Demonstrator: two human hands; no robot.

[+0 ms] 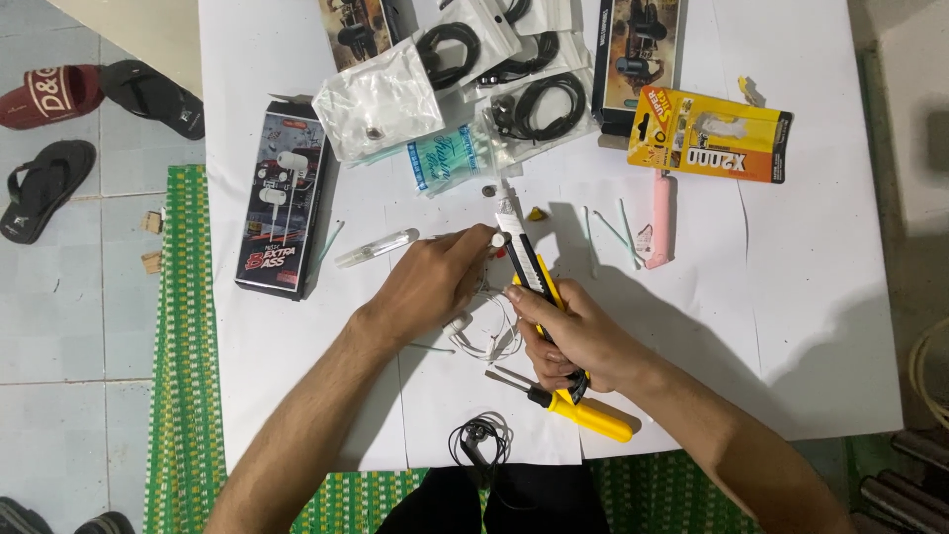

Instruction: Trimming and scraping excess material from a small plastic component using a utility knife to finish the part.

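Observation:
My right hand [573, 336] grips a yellow and black utility knife [524, 252], its blade pointing away toward the far side of the table. My left hand [435, 282] pinches a small white piece of a white earphone [481, 331] right beside the blade. The earphone's thin white cable loops on the white paper [791, 297] between my hands. A yellow-handled screwdriver [573, 405] lies just under my right wrist. A coiled black earphone [481, 438] rests near the table's front edge.
A dark earphone box [282, 203] lies at left, and a yellow glue blister pack [712, 133] at the back right. Clear bags of black cables [504, 79] crowd the back. A pink tool [660, 218], cotton swabs [608, 229] and a small clear tube [376, 249] lie around. Sandals [59, 129] sit on the floor.

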